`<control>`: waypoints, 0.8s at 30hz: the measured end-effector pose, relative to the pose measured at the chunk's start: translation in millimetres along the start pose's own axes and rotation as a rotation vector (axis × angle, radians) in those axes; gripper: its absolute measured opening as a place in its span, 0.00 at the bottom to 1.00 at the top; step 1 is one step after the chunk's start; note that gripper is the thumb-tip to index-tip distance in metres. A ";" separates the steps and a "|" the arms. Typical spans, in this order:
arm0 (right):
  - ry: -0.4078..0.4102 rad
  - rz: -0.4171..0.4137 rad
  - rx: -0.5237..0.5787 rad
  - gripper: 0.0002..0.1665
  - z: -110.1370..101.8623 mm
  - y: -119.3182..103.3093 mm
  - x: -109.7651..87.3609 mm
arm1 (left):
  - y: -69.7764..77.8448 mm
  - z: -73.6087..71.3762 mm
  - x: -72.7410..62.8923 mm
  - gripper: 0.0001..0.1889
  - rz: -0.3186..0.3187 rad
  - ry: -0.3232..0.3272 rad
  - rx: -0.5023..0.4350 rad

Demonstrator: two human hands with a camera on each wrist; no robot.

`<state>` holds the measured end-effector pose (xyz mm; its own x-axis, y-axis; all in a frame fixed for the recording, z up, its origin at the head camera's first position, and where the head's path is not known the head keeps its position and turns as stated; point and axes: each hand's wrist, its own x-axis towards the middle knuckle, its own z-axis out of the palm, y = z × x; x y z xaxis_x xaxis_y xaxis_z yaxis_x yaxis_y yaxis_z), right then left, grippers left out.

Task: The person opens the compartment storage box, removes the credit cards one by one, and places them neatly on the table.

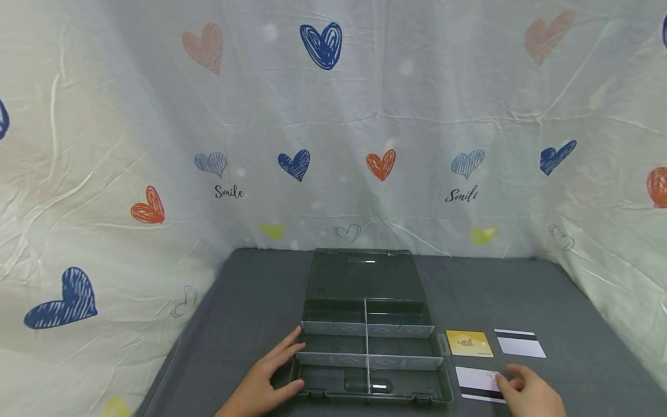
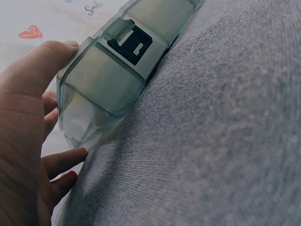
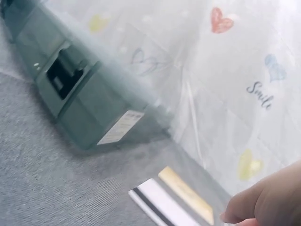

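A translucent grey-green plastic organizer box (image 1: 367, 362) stands on the cloth, its lid (image 1: 365, 278) swung back and its inside split by dividers. My left hand (image 1: 266, 376) rests at the box's left side with fingers spread; in the left wrist view the thumb touches the rim. Beside the box, three cards lie flat: a yellow card (image 1: 469, 343), a white card with a black stripe (image 1: 521, 343), and a nearer striped white card (image 1: 476, 379). My right hand (image 1: 534, 394) is at that nearer card's right edge, fingers bent; whether it touches cannot be told.
Grey cloth (image 1: 260, 301) covers the table. A white curtain (image 1: 333, 116) printed with hearts hangs behind and on both sides. In the box's front row shows a dark oblong shape (image 1: 359, 385), its kind unclear. Black latches (image 2: 134, 44) sit on the box's front wall.
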<state>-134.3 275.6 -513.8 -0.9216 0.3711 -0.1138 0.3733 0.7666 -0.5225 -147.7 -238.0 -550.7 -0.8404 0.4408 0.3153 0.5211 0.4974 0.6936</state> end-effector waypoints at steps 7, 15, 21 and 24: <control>-0.060 -0.069 0.038 0.33 -15.7 -11.4 -1.9 | 3.0 -0.9 0.0 0.31 0.000 0.006 -0.005; -0.097 -0.117 0.106 0.34 -26.0 -40.8 -6.5 | 0.1 -0.7 0.9 0.31 0.008 -0.007 -0.010; -0.109 -0.205 0.163 0.33 -29.6 -63.6 -15.0 | -0.5 -0.2 0.6 0.31 0.004 -0.006 -0.010; -0.095 -0.237 0.186 0.29 -28.5 -75.2 -20.1 | 0.7 -0.7 0.4 0.31 0.005 -0.004 -0.006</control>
<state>-140.8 225.4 -448.2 -0.9897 0.1359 -0.0441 0.1287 0.7135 -0.6887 -147.8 -238.0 -549.6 -0.8374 0.4462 0.3158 0.5240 0.4906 0.6962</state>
